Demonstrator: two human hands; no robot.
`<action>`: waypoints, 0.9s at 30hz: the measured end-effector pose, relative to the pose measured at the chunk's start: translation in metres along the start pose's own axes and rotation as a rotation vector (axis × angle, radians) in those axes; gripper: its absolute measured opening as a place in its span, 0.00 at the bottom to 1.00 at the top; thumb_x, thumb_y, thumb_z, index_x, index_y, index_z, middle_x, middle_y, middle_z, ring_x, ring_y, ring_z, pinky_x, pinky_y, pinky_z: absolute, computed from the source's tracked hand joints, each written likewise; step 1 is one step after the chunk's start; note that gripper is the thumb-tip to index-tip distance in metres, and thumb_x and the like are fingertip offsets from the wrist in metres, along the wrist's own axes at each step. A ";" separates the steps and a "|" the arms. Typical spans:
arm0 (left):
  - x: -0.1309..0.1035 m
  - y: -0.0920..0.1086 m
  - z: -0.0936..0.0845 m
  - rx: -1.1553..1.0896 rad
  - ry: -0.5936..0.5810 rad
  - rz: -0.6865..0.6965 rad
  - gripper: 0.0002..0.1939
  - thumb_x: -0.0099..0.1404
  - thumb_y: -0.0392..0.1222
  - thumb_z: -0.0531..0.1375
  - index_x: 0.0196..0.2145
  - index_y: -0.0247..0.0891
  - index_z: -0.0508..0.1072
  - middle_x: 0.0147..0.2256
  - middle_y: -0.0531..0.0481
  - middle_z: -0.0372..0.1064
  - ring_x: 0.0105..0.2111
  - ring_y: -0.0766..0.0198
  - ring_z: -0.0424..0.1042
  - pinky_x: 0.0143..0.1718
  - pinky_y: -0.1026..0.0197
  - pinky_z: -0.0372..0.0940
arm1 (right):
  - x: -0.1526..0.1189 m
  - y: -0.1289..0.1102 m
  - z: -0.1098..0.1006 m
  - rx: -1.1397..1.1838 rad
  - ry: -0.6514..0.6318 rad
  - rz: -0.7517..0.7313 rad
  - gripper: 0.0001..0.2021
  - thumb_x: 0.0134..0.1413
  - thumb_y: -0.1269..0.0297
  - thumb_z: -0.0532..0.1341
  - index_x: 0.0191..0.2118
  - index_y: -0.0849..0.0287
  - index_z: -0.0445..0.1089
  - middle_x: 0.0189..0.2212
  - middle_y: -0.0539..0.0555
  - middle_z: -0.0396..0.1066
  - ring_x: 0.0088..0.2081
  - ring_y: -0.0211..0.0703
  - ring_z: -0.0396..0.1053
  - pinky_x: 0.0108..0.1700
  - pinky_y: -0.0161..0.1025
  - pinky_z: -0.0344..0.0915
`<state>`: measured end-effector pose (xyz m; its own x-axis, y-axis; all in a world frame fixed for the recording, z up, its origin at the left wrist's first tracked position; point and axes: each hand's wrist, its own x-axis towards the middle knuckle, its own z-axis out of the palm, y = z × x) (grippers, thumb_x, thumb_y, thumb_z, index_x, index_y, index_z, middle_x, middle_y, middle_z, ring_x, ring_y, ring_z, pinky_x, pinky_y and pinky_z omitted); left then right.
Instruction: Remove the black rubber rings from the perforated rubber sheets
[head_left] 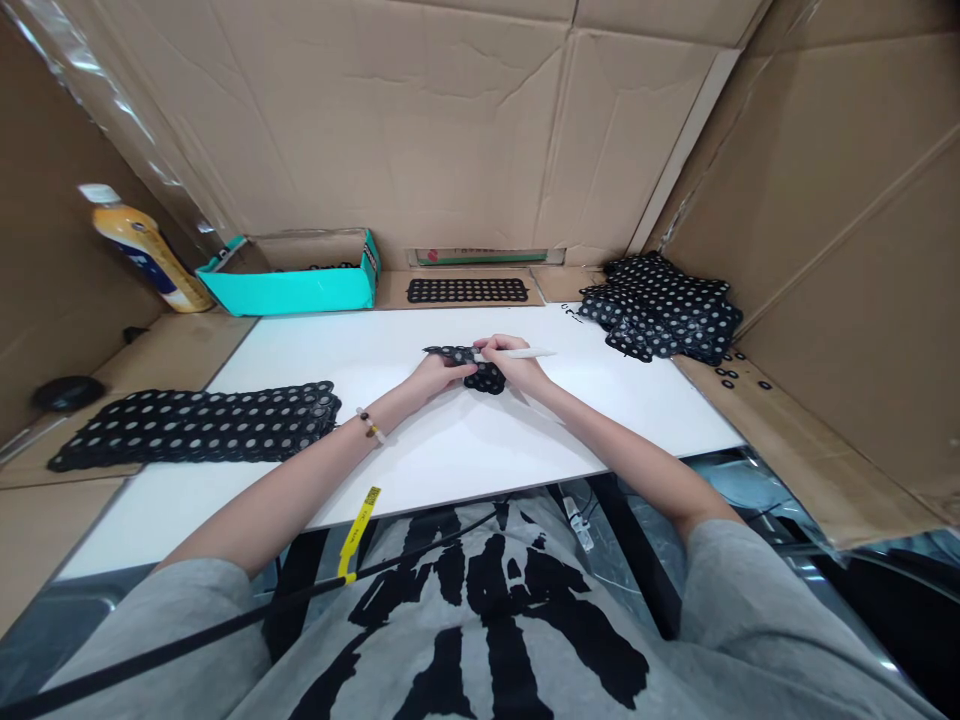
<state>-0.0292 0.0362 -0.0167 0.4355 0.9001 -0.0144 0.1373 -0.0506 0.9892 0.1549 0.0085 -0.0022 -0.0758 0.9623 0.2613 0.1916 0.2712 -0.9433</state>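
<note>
Both your hands meet over one small black perforated rubber sheet [472, 366] on the white tabletop [450, 450]: your left hand [439, 375] has fingers curled shut on its near edge, seemingly to steady it, while your right hand [514, 365] pinches a slim white pen-like tool [525, 353] just above the holes. Left of your fingers lies a long stack of black perforated sheets [202, 425]; right and beyond, a heaped pile of them [664, 305].
</note>
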 end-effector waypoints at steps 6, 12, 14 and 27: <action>0.006 -0.001 -0.008 -0.018 -0.041 -0.036 0.17 0.51 0.51 0.69 0.24 0.35 0.70 0.20 0.53 0.61 0.19 0.70 0.54 0.21 0.61 0.46 | 0.002 -0.004 -0.008 -0.032 0.028 0.095 0.08 0.45 0.64 0.57 0.20 0.58 0.66 0.40 0.52 0.77 0.43 0.46 0.71 0.51 0.42 0.63; 0.009 -0.004 -0.011 -0.019 -0.036 -0.038 0.17 0.53 0.52 0.68 0.23 0.35 0.70 0.19 0.53 0.60 0.19 0.70 0.53 0.21 0.61 0.44 | 0.001 -0.003 -0.004 0.028 0.013 0.108 0.10 0.46 0.60 0.59 0.20 0.58 0.67 0.36 0.52 0.77 0.42 0.45 0.71 0.48 0.40 0.63; 0.009 -0.006 -0.011 -0.025 -0.039 -0.034 0.16 0.52 0.51 0.69 0.24 0.35 0.70 0.20 0.54 0.59 0.19 0.71 0.52 0.21 0.61 0.43 | 0.001 -0.002 -0.002 0.025 0.012 0.106 0.10 0.46 0.60 0.59 0.21 0.58 0.67 0.37 0.52 0.77 0.41 0.44 0.71 0.47 0.39 0.63; 0.001 0.004 -0.003 -0.099 0.020 -0.038 0.16 0.50 0.49 0.69 0.27 0.34 0.73 0.20 0.54 0.58 0.20 0.71 0.49 0.21 0.62 0.41 | -0.003 0.001 -0.002 -0.121 0.004 0.071 0.10 0.50 0.60 0.57 0.23 0.57 0.65 0.36 0.50 0.76 0.40 0.42 0.70 0.44 0.38 0.63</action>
<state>-0.0305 0.0386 -0.0122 0.4141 0.9088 -0.0504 0.0645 0.0259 0.9976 0.1569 0.0064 -0.0036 -0.0538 0.9791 0.1961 0.3128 0.2030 -0.9279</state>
